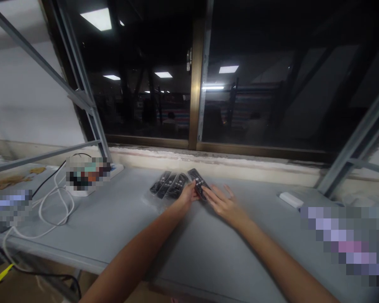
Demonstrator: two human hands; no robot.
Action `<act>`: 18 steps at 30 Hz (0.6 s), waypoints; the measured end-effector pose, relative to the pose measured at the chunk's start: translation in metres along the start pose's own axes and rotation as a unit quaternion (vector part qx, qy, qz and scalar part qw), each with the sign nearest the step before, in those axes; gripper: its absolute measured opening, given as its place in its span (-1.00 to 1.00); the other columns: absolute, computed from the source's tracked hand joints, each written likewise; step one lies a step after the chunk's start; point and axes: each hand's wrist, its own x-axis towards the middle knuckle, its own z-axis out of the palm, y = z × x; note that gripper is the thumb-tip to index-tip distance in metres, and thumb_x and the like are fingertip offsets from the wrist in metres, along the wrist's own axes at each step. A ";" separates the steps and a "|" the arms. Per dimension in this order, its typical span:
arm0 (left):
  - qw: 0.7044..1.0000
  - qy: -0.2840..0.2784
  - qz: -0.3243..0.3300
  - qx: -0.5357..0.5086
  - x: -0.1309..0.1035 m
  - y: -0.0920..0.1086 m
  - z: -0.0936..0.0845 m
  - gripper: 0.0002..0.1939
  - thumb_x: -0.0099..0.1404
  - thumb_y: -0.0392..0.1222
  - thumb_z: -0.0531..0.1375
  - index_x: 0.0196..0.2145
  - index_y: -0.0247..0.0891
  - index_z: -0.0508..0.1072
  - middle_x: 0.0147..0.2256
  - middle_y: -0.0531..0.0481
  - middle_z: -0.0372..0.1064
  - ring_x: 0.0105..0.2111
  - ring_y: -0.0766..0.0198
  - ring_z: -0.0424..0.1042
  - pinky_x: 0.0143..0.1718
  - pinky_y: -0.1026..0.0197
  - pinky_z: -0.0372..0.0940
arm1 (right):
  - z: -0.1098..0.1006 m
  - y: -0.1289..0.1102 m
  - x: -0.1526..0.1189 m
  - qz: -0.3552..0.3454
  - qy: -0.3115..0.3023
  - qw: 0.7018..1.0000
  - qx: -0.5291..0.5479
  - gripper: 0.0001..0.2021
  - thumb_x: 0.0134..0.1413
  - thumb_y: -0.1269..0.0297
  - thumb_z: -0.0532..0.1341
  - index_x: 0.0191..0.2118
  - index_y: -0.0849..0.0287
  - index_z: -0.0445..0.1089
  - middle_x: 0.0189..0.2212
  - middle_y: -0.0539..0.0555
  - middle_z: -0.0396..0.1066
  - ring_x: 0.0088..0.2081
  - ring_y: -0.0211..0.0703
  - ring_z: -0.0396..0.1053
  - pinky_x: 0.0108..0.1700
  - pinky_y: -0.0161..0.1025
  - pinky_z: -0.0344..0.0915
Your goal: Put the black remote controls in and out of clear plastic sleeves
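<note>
A black remote control point(198, 182) is tilted between my two hands, just over the grey table. My left hand point(188, 194) grips its lower left side, fingers wrapped at the edge. The fingers of my right hand point(222, 203) are spread, with fingertips on the remote's right side. Left of it, several more black remotes lie side by side in clear plastic, among them one near my left hand point(176, 186) and one at the far left point(160, 182).
The grey table point(113, 227) stands against a windowsill. A white power strip point(116, 170) and looping white cables point(55, 223) are on the left, beside a blurred object. On the right lie a small white box point(291, 200) and a blurred patch. Metal frame posts rise at both sides.
</note>
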 end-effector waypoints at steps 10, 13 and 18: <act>0.990 0.139 0.006 -0.036 0.001 0.003 0.000 -0.74 0.23 -0.04 0.18 -0.43 -0.32 0.38 -0.50 -0.06 0.42 -0.51 0.30 0.42 -0.39 0.28 0.29 | 0.001 -0.005 -0.001 -0.044 0.075 0.994 -0.059 -0.73 0.17 0.48 0.10 -0.12 0.07 0.46 0.00 0.00 0.43 0.03 -0.18 0.32 0.22 -0.07 0.01; 0.982 0.180 0.015 -0.048 -0.002 0.008 0.000 -0.78 0.26 -0.12 0.15 -0.44 -0.32 0.38 -0.57 -0.01 0.38 -0.55 0.33 0.39 -0.43 0.31 0.31 | -0.001 -0.003 -0.001 -0.050 0.106 0.991 -0.067 -0.74 0.18 0.44 0.13 -0.07 0.07 0.44 -0.02 -0.02 0.44 0.01 -0.21 0.32 0.25 -0.09 -0.09; 0.975 0.213 0.024 -0.061 0.001 0.011 -0.004 -0.83 0.26 -0.25 0.11 -0.48 -0.32 0.38 -0.60 -0.01 0.34 -0.59 0.34 0.38 -0.47 0.32 0.32 | -0.010 0.004 0.000 -0.032 0.174 0.983 -0.055 -0.74 0.14 0.37 0.20 -0.04 0.01 0.40 -0.13 -0.02 0.49 -0.02 -0.23 0.30 0.21 -0.16 -0.02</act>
